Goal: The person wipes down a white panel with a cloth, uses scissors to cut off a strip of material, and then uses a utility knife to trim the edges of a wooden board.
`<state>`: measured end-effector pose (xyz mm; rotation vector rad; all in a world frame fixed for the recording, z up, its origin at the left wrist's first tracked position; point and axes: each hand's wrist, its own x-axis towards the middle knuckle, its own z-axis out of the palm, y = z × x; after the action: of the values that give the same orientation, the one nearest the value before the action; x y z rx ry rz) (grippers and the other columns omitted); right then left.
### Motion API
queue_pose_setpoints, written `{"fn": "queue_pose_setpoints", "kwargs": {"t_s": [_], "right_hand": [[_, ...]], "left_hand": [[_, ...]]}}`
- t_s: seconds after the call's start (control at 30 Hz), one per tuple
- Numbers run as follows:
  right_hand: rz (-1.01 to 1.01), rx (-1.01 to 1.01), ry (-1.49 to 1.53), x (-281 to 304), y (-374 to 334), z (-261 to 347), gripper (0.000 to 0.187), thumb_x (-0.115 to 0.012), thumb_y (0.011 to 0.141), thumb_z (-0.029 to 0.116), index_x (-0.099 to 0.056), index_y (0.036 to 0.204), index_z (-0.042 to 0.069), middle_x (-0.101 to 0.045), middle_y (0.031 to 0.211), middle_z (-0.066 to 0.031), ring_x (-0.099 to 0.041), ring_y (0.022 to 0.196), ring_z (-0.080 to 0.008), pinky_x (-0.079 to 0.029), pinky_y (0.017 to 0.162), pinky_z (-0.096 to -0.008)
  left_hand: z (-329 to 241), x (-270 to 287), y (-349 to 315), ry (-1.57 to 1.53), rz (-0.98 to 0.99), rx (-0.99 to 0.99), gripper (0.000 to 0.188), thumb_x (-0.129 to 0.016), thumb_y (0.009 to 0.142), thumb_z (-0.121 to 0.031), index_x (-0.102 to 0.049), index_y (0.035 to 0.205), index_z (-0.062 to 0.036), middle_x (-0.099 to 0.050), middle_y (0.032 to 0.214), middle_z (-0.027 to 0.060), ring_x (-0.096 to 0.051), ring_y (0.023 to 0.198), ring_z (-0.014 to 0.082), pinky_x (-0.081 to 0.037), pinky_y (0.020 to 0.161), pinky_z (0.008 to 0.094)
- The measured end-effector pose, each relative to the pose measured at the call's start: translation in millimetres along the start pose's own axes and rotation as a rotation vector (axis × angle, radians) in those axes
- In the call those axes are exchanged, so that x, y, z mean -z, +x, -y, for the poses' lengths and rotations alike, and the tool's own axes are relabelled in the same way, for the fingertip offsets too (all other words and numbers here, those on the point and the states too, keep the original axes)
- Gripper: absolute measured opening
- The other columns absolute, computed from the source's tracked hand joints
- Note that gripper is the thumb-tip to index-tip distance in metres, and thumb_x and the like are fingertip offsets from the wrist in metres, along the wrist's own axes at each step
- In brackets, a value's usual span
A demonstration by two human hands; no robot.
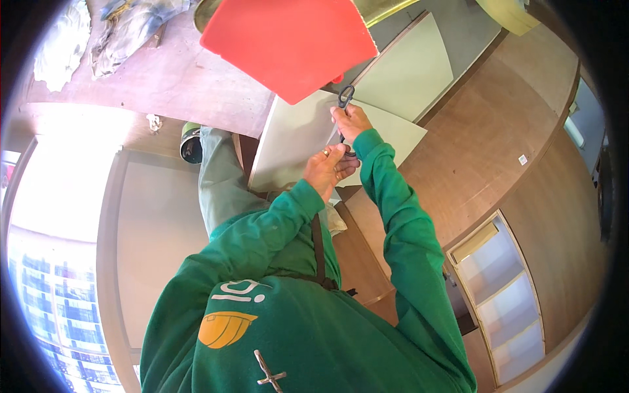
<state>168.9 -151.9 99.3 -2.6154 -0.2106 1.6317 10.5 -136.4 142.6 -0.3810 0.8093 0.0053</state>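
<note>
A pair of dark-handled scissors (345, 95) is between my two hands, above pale flat panels. One finger loop sticks out past my right hand (354, 122), whose fingers are closed around the middle. Another dark loop shows by my left hand (327, 169), with the thumb and fingers pinching near it. My fingers hide most of the blades. Beneath and beyond the hands lies a pale panel (295, 141), and just past them is a red flat sheet (288, 49) with a slanted near edge.
Another pale panel (409, 75) leans to the right of the red sheet. Crumpled cloths (134, 36) lie on the pinkish surface (196, 78) at far left. An open can (191, 145) stands beside my leg. A shelf unit (501, 295) is at lower right, and a bright window (56, 281) at left.
</note>
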Motion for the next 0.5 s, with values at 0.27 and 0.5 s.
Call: {"fn": "queue_pose_setpoints", "kwargs": {"t_s": [0.27,0.5], "right_hand": [[-0.008,0.064,-0.402,2.8,-0.1,26.5,0.041,-0.049,0.092,0.037,-0.066,0.103,0.001,-0.069,0.092,-0.0251,-0.066,0.089,-0.0435,-0.051,0.083,-0.0505],[-0.003,0.074,-0.417,3.7,-1.5,34.7,0.041,-0.050,0.090,0.037,-0.068,0.098,0.002,-0.070,0.091,-0.0249,-0.067,0.089,-0.0426,-0.052,0.083,-0.0501]], "left_hand": [[9.6,-2.9,7.9,-0.145,-0.024,-0.026,0.019,-0.058,0.101,-0.028,-0.061,0.105,-0.0097,-0.065,0.099,0.0019,-0.063,0.092,0.0140,-0.053,0.084,0.0303],[12.9,-13.2,9.1,-0.206,-0.138,-0.038,0.018,-0.060,0.099,-0.027,-0.061,0.103,-0.0092,-0.064,0.095,0.0030,-0.062,0.087,0.0148,-0.052,0.080,0.0294]]}}
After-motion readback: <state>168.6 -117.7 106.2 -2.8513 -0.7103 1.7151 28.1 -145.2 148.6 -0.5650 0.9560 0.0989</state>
